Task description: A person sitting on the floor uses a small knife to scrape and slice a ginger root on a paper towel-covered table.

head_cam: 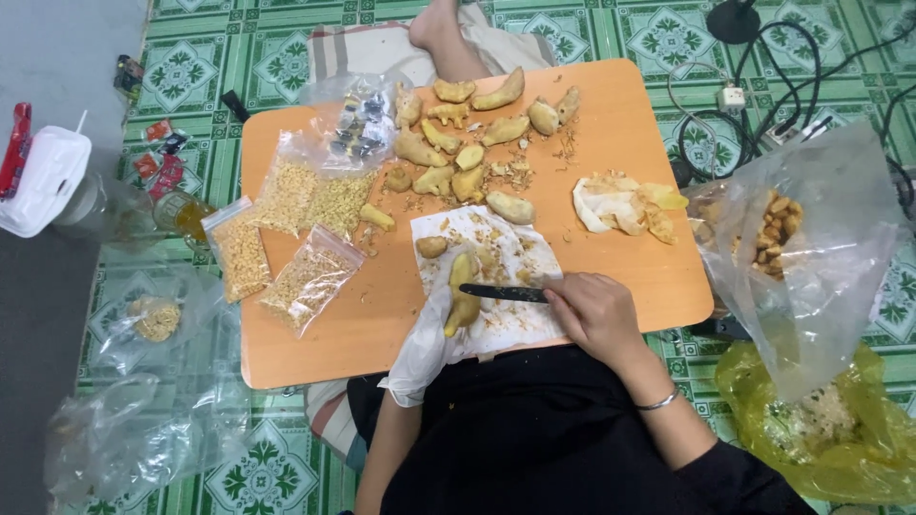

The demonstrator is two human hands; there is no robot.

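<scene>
- On the bench (658,277), near its front edge, a white paper (510,324) lies under the work, likely to catch the peelings strewn over it
- right hand (593,310) is closed around the handle of a dark knife (504,293), blade pointing left and laid across a ginger root (462,294)
- the ginger stands lengthwise on the paper, lower end over the bench edge; the left hand is hidden under paper and root, so I cannot tell its grip, though the forearm (386,453) rises toward that spot, as if steadying the root from below
- beyond the paper sits a heap of ginger pieces (458,143), with scraps scattered between them, within easy reach
- to the right, a pile of pale slices (625,205) lies well apart from the heap
- to the left, small clear bags (286,238) of chopped yellow bits lie flat, clear of the knife
- off the bench at right, a big clear bag (811,248) with more ginger stands open, above a yellow bag (821,429) on the floor
- cables (763,86) and a socket lie on the green tiled floor; a foot (434,24) rests at the far edge
- nothing blocks the knife's path
</scene>
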